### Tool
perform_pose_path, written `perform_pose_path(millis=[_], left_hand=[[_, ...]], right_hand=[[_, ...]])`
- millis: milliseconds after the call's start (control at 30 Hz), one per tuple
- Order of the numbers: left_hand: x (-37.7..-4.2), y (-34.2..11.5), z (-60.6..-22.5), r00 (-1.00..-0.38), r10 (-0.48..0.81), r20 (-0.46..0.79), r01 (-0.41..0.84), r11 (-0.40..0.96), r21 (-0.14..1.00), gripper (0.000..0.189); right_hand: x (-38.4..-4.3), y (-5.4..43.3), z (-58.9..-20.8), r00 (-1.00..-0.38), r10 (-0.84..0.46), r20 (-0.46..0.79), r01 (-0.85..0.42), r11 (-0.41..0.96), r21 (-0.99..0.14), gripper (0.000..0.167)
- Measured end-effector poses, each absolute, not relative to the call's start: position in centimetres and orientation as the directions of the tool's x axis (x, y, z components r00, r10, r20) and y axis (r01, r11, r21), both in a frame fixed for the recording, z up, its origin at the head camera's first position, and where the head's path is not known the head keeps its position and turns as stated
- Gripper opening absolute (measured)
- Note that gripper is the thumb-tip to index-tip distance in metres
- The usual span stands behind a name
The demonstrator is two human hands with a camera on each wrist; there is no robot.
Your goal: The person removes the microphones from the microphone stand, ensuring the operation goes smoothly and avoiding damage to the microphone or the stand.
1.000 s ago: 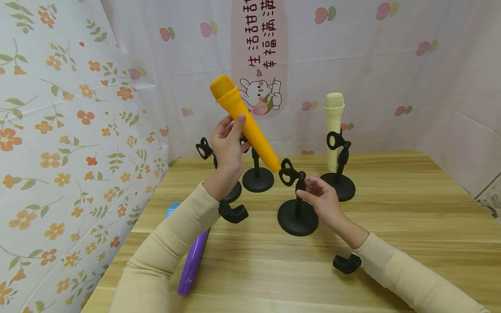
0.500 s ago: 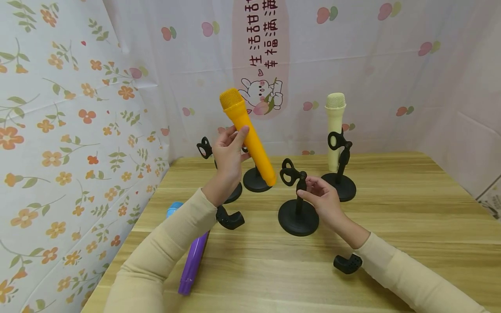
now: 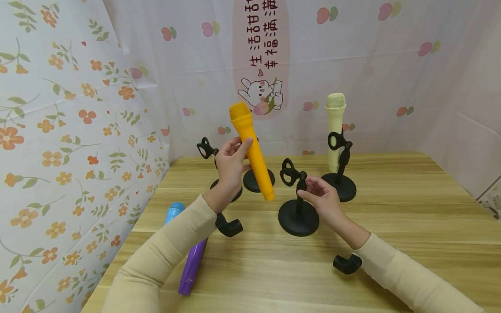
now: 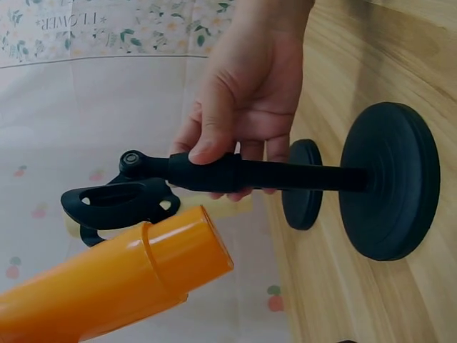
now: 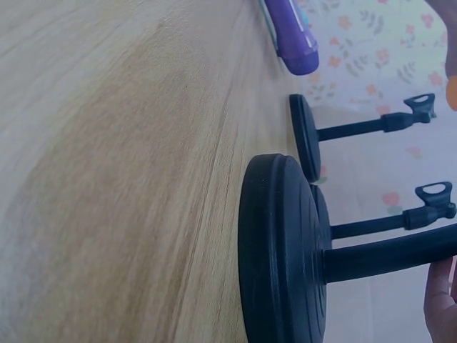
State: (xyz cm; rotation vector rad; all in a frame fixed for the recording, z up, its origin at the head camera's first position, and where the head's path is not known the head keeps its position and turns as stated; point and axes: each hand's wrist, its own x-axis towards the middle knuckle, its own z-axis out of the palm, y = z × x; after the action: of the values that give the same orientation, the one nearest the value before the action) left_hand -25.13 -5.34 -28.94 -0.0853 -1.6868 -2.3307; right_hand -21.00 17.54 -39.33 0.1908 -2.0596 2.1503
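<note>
My left hand (image 3: 231, 163) grips an orange microphone (image 3: 256, 158) in the air, its mesh head up and its tail tilted down to the right. Just right of that tail, my right hand (image 3: 325, 198) pinches the post of a black microphone stand (image 3: 298, 217) whose base is on the table. The stand's clip (image 3: 288, 172) holds nothing. In the left wrist view the orange microphone's tail (image 4: 189, 250) lies close to the clip (image 4: 118, 207), with the right thumb and fingers around the post. The right wrist view shows this stand's base (image 5: 278, 250) up close.
A cream microphone (image 3: 335, 117) is at another stand (image 3: 342, 187) behind. Two more stands, one with its base (image 3: 254, 180) partly hidden, stand back left. Purple (image 3: 192, 269) and blue (image 3: 174, 211) microphones lie left, partly under my sleeve. Black curved pieces (image 3: 230, 228) lie on the wooden table (image 3: 274, 269).
My left hand has lowered the orange microphone and turned it more upright, its tail dropping away from the clip. The right hand and its stand have stayed put.
</note>
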Motion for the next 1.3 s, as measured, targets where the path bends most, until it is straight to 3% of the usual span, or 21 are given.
perform_pose_path(millis=[1300], left_hand=[[-23.6, -7.7, -33.1, -0.999, -0.016, -0.038, -0.037, -0.097, 0.995, 0.041]], right_hand=[[-21.2, 17.9, -39.6, -0.976, -0.003, 0.217, -0.216, -0.096, -0.972, 0.028]])
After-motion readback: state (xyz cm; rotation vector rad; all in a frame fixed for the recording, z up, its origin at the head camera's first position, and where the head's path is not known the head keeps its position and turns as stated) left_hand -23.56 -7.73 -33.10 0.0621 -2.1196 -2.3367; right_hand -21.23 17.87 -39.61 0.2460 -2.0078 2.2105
